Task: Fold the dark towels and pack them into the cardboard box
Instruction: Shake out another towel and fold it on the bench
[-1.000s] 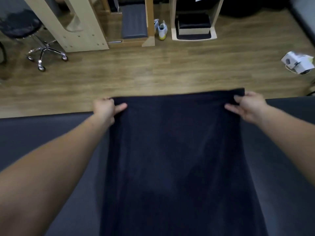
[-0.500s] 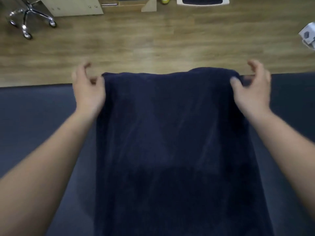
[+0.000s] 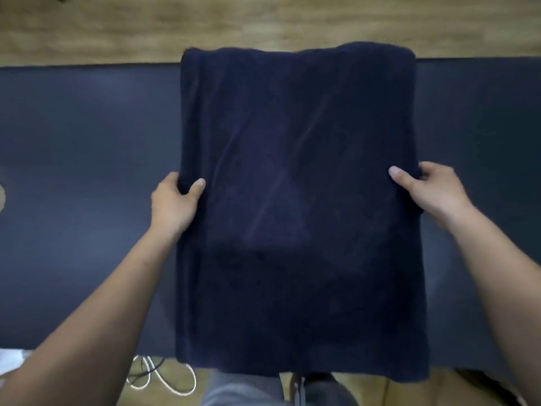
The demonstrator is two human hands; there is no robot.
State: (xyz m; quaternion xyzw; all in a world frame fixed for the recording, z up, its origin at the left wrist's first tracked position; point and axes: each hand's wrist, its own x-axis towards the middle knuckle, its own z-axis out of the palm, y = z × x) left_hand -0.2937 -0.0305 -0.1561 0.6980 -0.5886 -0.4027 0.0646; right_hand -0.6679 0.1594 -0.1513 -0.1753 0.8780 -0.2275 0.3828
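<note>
I get one view, from the head camera: wide-angle, close over the desk [image 3: 73, 171], facing almost straight down. The desk's far edge and the wooden floor [image 3: 263, 19] lie at the top, its near edge along the bottom. The dark towel [image 3: 292, 200] fills the middle, with the left hand [image 3: 172, 203] and right hand [image 3: 433, 191] at its sides.

A dark blue-grey table [image 3: 73, 171] spreads out to either side of the left grip [image 3: 172, 203] and the right grip [image 3: 433, 194]. Beyond both grips, past the table's far edge, runs a wood-plank floor [image 3: 117, 27]. On the near side of the left grip, below the table's near edge, white cables [image 3: 164, 379] lie looped on the floor. Nearer than both grips and between them, grey trousers [image 3: 243, 391] and a dark shoe [image 3: 325, 388] show. Far left of the left grip, a tan rounded shape [image 3: 1, 197] is cut off by the frame.
</note>
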